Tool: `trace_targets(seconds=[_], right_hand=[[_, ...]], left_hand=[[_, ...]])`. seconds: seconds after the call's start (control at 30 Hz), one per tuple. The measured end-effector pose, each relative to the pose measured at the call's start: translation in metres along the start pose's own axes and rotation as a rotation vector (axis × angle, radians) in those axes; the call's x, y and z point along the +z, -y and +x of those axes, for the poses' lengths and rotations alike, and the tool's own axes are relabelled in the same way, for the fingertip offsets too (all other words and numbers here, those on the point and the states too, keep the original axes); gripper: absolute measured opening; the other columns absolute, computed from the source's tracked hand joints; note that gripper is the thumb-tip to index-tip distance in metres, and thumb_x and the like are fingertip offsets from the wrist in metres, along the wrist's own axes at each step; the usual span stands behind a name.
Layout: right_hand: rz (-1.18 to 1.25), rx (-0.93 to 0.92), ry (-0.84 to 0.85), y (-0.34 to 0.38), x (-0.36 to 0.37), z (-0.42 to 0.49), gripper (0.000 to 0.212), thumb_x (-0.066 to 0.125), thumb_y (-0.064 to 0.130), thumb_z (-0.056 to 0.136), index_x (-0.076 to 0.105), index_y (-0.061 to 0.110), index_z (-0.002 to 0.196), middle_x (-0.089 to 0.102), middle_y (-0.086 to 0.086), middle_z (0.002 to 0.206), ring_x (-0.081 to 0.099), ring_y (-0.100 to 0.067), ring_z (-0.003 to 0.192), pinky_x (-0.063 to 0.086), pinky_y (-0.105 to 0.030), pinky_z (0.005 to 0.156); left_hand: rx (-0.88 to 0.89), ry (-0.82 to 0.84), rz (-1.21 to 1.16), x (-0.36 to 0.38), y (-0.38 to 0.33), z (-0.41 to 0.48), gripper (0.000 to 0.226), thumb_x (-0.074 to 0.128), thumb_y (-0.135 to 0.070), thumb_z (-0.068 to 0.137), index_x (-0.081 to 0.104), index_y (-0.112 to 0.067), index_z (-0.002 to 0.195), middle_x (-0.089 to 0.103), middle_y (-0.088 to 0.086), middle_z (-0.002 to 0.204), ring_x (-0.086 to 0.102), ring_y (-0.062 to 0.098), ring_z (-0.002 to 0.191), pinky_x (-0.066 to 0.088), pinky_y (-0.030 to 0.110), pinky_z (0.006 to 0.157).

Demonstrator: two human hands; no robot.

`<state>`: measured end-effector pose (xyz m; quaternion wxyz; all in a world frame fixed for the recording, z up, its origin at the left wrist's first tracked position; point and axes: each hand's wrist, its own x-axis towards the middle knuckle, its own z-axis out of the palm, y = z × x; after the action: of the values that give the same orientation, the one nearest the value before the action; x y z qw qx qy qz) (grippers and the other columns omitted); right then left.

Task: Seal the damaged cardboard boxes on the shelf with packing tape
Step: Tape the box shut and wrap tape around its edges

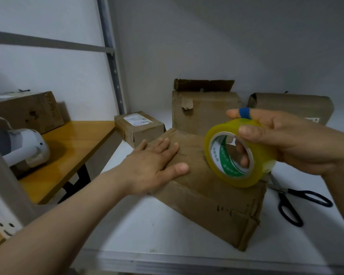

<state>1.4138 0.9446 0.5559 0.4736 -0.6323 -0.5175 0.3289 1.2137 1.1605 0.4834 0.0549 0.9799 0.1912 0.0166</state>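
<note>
I am pressing my left hand [155,165] flat, fingers straight, on top of the nearest cardboard box [203,197], which is sitting skewed at the front of the shelf [147,225]. My right hand [298,143] is gripping the tape roll [239,153] just over the box top, fingers curling through its core. I am judging it best to anchor the free end past the box edge, then draw it straight along the seam while keeping the flaps level. The scissors [282,192] are lying just right of the box.
</note>
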Motion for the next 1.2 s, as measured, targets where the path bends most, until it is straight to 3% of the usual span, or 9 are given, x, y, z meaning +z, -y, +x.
trace_targets(seconds=[0.13,0.3,0.4,0.5,0.6,0.73,0.93,1.03,1.2], right_hand=[[0.176,-0.047,0.061,-0.004,0.001,-0.004,0.103,0.098,0.047,0.046,0.055,0.031,0.138,0.074,-0.004,0.119,0.071,-0.021,0.108,0.060,-0.030,0.077],[0.182,-0.004,-0.019,-0.011,0.012,-0.002,0.050,0.071,0.027,0.080,0.062,0.019,0.129,0.076,-0.009,0.112,0.071,-0.027,0.107,0.059,-0.036,0.089],[0.251,0.028,-0.105,-0.015,0.014,-0.003,0.043,0.061,0.030,0.082,0.068,0.009,0.118,0.075,-0.015,0.111,0.073,-0.025,0.101,0.057,-0.036,0.091],[0.329,0.038,-0.179,-0.017,0.017,-0.002,0.038,0.062,0.029,0.080,0.072,0.003,0.105,0.077,-0.015,0.100,0.076,-0.022,0.088,0.062,-0.031,0.079],[0.369,0.030,-0.215,-0.020,0.021,-0.003,0.036,0.062,0.030,0.079,0.072,0.003,0.102,0.078,-0.013,0.092,0.076,-0.017,0.078,0.062,-0.025,0.066],[0.377,0.026,-0.211,-0.029,0.024,-0.005,0.045,0.058,0.038,0.085,0.070,0.004,0.112,0.077,-0.016,0.101,0.075,-0.026,0.094,0.063,-0.034,0.081],[0.395,0.001,-0.209,-0.041,0.030,-0.006,0.051,0.051,0.048,0.086,0.069,0.010,0.115,0.077,-0.016,0.105,0.073,-0.031,0.103,0.057,-0.046,0.093],[0.409,-0.015,-0.243,-0.040,0.029,-0.005,0.051,0.053,0.047,0.084,0.070,0.007,0.111,0.077,-0.017,0.100,0.075,-0.031,0.097,0.061,-0.042,0.086],[0.409,-0.030,-0.240,-0.041,0.026,-0.002,0.053,0.052,0.049,0.086,0.070,0.007,0.113,0.077,-0.018,0.102,0.074,-0.032,0.099,0.060,-0.047,0.089]], left_hand=[[0.116,-0.020,-0.090,-0.009,0.017,0.019,0.116,0.004,-0.101,0.067,0.013,-0.034,0.161,0.010,-0.011,0.169,-0.004,-0.001,0.152,-0.008,0.037,0.125],[-0.033,0.105,-0.109,-0.027,0.009,0.036,0.089,0.031,-0.072,0.090,-0.005,-0.033,0.161,-0.002,0.000,0.170,-0.014,0.010,0.152,-0.012,0.034,0.121],[-0.106,0.122,-0.344,-0.031,0.008,0.045,0.074,0.024,-0.070,0.096,0.007,-0.038,0.161,0.011,-0.008,0.168,0.003,0.016,0.155,0.000,0.040,0.124],[-0.192,0.067,-0.558,-0.029,0.008,0.063,0.082,0.015,-0.083,0.091,0.022,-0.038,0.159,0.022,-0.014,0.164,0.017,0.013,0.152,0.010,0.037,0.123],[-0.197,0.037,-0.413,-0.024,0.005,0.081,0.094,0.004,-0.093,0.080,0.018,-0.043,0.159,0.014,-0.011,0.168,0.005,0.015,0.156,0.001,0.048,0.126],[-0.040,0.002,-0.201,-0.015,-0.013,0.092,0.066,-0.002,-0.061,0.101,0.015,-0.038,0.161,0.013,-0.012,0.168,0.000,0.009,0.155,-0.010,0.046,0.125],[0.074,0.004,-0.183,-0.004,-0.006,0.097,0.065,-0.003,-0.060,0.101,0.029,-0.047,0.155,0.023,-0.013,0.166,0.014,0.006,0.153,0.001,0.029,0.122],[0.093,-0.013,-0.159,-0.002,-0.003,0.101,0.069,-0.005,-0.066,0.099,0.035,-0.048,0.152,0.029,-0.011,0.164,0.019,0.009,0.152,0.004,0.033,0.124],[0.088,0.115,-0.131,-0.012,-0.008,0.101,0.079,-0.006,-0.076,0.088,0.020,-0.049,0.157,0.016,-0.015,0.167,0.006,0.004,0.154,0.001,0.040,0.127]])
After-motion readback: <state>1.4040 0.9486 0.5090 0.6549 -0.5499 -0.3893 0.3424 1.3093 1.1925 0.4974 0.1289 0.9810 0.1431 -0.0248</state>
